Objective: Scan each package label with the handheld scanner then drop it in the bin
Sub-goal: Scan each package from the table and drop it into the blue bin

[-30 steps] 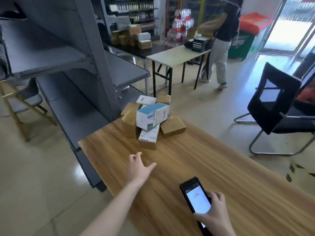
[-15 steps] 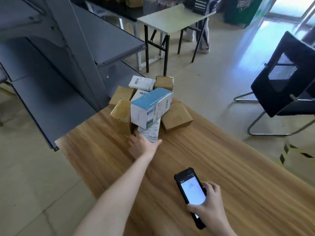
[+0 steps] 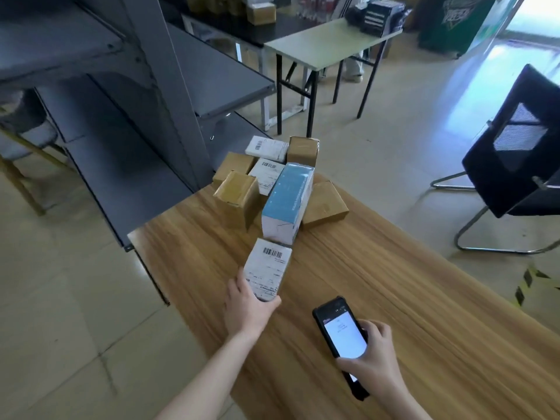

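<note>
Fingers (image 3: 240,281) of the left hand (image 3: 251,304) are curled along one side of the labelled package (image 3: 268,269), with the thumb pressed across its near end, so only that end is pinched. The right hand (image 3: 374,354) is wrapped round the lower part of the handheld scanner (image 3: 341,330). Its fingers are curled over the right edge, and the lit screen is turned up.

The package is held low over the wooden table (image 3: 409,298), between the person and the pile. Whether its underside rests on the wood cannot be told. Its long axis runs away from the person toward the pile, slightly rightward. The label faces up, with the barcode (image 3: 272,254) at the far end.

That far end lies right against the blue-and-white box (image 3: 288,204), which is propped on brown cardboard boxes (image 3: 239,195) near the table's far corner. If the package is swung or lifted carelessly, that box could be knocked and the pile tipped over the edge. With one end pinched alone, the package could droop or slip. A misread is likely unless the scanner is aimed at the far end. No bin is in view.
</note>
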